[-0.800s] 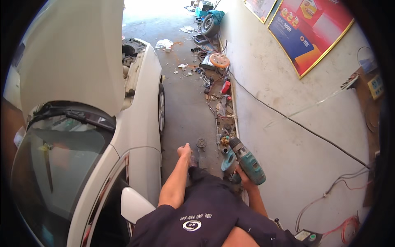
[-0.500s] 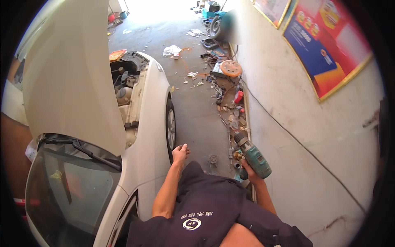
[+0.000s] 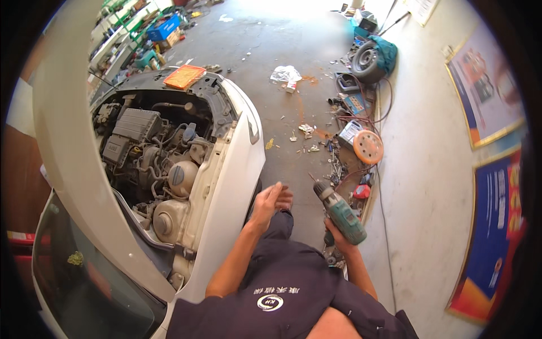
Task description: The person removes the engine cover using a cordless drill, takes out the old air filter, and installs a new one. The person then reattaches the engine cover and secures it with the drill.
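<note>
My right hand (image 3: 337, 233) grips a teal and black cordless drill (image 3: 340, 212), its chuck pointing up and away over the concrete floor. My left hand (image 3: 270, 202) hangs free beside the white car's front fender (image 3: 234, 181), fingers loosely apart, holding nothing. The car's hood (image 3: 73, 147) is raised and the engine bay (image 3: 152, 158) lies exposed to my left. An orange cloth (image 3: 183, 76) rests on the front of the car.
Along the right wall lie scattered tools, cables, an orange sanding disc (image 3: 368, 147), a red can (image 3: 361, 191) and a tyre with a teal cover (image 3: 370, 59). Litter dots the floor ahead. Posters hang on the wall at right. Shelves stand far left.
The view has swung left and forward, bringing the open engine bay into sight. My right hand still carries the drill, now higher; my left hand lifted slightly beside the fender.
</note>
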A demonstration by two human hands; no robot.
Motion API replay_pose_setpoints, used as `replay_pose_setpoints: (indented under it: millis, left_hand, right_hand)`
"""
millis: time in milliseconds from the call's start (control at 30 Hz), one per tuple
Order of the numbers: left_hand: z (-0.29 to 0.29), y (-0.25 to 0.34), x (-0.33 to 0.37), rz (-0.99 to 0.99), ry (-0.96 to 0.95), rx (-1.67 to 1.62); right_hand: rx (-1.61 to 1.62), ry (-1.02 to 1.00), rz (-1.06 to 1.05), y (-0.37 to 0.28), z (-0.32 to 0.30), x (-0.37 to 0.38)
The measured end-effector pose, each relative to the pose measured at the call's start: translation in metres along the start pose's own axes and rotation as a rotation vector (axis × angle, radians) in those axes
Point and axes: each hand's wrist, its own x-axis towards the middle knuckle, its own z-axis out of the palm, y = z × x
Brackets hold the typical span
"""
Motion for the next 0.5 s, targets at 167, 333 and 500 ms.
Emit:
replay_pose_setpoints:
  millis: [167,333,500]
  left_hand:
    - [0.042,0.096,0.115,0.1,-0.12,-0.131]
    - [0.066,0.153,0.219,0.169,-0.199,-0.365]
    - [0.073,0.182,0.309,0.226,0.033,-0.413]
  right_hand:
    - [-0.179,0.023,-0.467,-0.076,-0.017,0.152]
    - [-0.335,-0.046,-0.649,-0.121,-0.046,0.284]
    - [-0.172,-0.294,-0.556,-0.117,-0.057,0.427]
